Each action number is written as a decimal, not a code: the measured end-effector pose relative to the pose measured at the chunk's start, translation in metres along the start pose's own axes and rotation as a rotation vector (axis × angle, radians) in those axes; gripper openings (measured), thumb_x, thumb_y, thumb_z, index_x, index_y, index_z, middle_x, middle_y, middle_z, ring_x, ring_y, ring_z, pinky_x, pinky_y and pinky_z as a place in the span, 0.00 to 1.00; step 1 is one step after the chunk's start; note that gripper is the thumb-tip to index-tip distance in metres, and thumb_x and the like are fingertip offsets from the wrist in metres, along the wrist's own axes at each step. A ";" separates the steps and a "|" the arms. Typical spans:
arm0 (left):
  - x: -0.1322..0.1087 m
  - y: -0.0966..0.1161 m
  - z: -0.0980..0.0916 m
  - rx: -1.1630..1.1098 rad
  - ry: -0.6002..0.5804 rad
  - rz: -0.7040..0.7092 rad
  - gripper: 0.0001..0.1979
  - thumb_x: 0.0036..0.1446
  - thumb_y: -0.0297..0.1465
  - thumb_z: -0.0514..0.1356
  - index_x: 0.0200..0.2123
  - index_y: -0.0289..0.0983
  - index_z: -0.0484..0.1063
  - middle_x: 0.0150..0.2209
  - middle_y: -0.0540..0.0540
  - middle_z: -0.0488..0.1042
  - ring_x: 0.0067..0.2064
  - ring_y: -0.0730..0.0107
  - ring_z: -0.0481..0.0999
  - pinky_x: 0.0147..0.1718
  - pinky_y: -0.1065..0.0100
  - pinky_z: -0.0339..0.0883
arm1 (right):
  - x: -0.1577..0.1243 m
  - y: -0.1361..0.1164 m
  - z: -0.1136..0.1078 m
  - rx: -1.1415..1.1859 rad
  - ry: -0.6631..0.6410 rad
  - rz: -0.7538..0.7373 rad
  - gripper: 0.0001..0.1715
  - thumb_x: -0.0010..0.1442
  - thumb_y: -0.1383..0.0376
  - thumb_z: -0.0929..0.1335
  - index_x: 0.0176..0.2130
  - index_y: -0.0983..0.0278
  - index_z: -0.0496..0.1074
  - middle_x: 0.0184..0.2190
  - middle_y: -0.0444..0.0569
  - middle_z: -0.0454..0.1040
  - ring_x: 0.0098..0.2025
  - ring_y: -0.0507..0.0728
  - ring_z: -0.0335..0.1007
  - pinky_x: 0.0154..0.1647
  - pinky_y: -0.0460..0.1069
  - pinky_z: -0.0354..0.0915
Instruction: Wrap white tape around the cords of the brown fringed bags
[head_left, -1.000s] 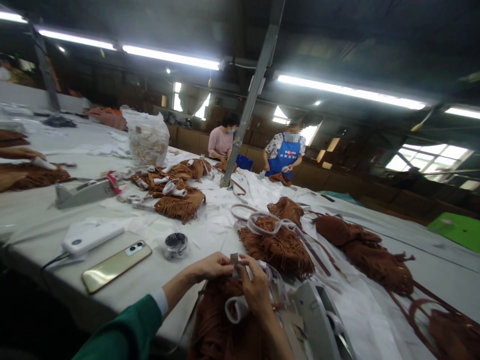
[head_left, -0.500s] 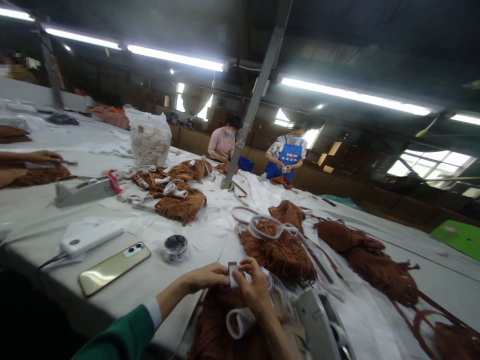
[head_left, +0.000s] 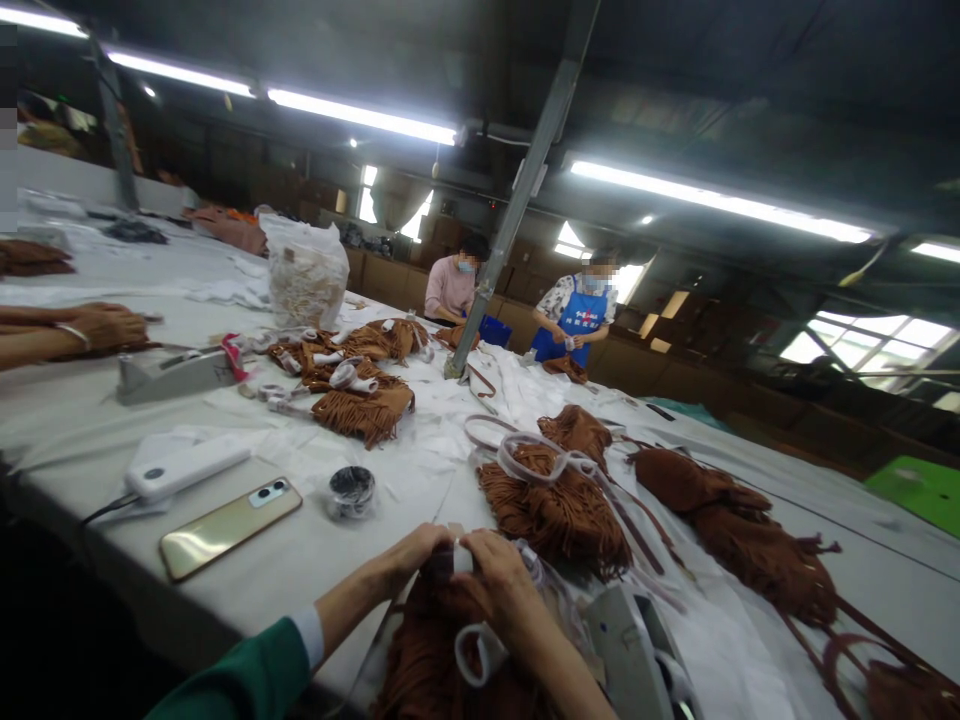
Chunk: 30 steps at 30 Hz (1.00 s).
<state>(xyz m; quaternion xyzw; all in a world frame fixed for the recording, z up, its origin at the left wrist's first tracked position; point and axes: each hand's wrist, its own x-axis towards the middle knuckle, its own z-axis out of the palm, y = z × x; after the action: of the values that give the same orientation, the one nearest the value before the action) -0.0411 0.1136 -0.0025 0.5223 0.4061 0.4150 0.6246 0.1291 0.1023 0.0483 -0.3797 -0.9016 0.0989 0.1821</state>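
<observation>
Brown fringed suede bag [head_left: 420, 665] at the near edge of the white cloth-covered worktop [head_left: 300, 560].
Left hand [head_left: 416, 558] and right hand [head_left: 504, 585], fingertips meeting, each pinch a small white strip [head_left: 461, 560] just above it.

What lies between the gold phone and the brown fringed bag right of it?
Head view: a small dark tape-like roll stands on the table between the gold phone and the brown fringed bag.

Rust-brown fringed bag [head_left: 427, 660], white strip [head_left: 463, 560]. Green sleeve [head_left: 247, 680], white cuff [head_left: 311, 633]. Gold phone [head_left: 229, 513], white power bank [head_left: 184, 467], white worktop [head_left: 75, 430]. Blue apron [head_left: 574, 322] on a far person.
</observation>
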 end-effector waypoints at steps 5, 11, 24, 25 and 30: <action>0.005 -0.001 0.003 0.116 0.038 0.055 0.11 0.48 0.36 0.50 0.24 0.36 0.67 0.24 0.53 0.63 0.30 0.69 0.61 0.33 0.68 0.58 | 0.008 -0.010 -0.008 -0.055 -0.062 0.029 0.15 0.51 0.68 0.73 0.39 0.64 0.68 0.39 0.50 0.71 0.43 0.59 0.67 0.45 0.52 0.62; 0.003 0.000 0.012 0.237 0.050 0.089 0.12 0.51 0.34 0.49 0.20 0.38 0.66 0.22 0.52 0.62 0.30 0.67 0.61 0.33 0.67 0.58 | 0.005 -0.004 0.005 -0.027 -0.010 0.073 0.11 0.49 0.66 0.73 0.31 0.64 0.66 0.33 0.47 0.67 0.38 0.57 0.64 0.39 0.49 0.61; -0.010 0.001 0.018 0.093 -0.065 0.036 0.08 0.47 0.32 0.52 0.26 0.35 0.68 0.23 0.52 0.64 0.27 0.71 0.62 0.29 0.70 0.58 | 0.003 0.004 0.016 -0.240 0.081 -0.024 0.11 0.49 0.62 0.69 0.32 0.64 0.66 0.32 0.48 0.66 0.39 0.59 0.61 0.47 0.57 0.57; -0.010 -0.001 0.018 0.082 -0.086 0.028 0.08 0.46 0.31 0.53 0.27 0.34 0.69 0.24 0.52 0.65 0.27 0.72 0.62 0.28 0.70 0.58 | 0.003 0.004 0.018 -0.271 0.087 -0.025 0.11 0.48 0.61 0.69 0.32 0.64 0.66 0.32 0.49 0.67 0.39 0.60 0.61 0.48 0.58 0.56; -0.006 -0.007 0.021 0.081 -0.083 0.036 0.10 0.49 0.33 0.55 0.32 0.33 0.72 0.24 0.52 0.67 0.26 0.73 0.62 0.26 0.72 0.57 | -0.006 0.006 0.021 -0.178 0.075 -0.007 0.13 0.49 0.63 0.67 0.37 0.64 0.67 0.35 0.51 0.69 0.42 0.61 0.63 0.51 0.60 0.56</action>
<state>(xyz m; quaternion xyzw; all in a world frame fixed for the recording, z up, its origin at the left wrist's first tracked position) -0.0228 0.1003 -0.0059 0.5710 0.3867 0.3874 0.6118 0.1282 0.1014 0.0257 -0.3946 -0.9007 0.0032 0.1818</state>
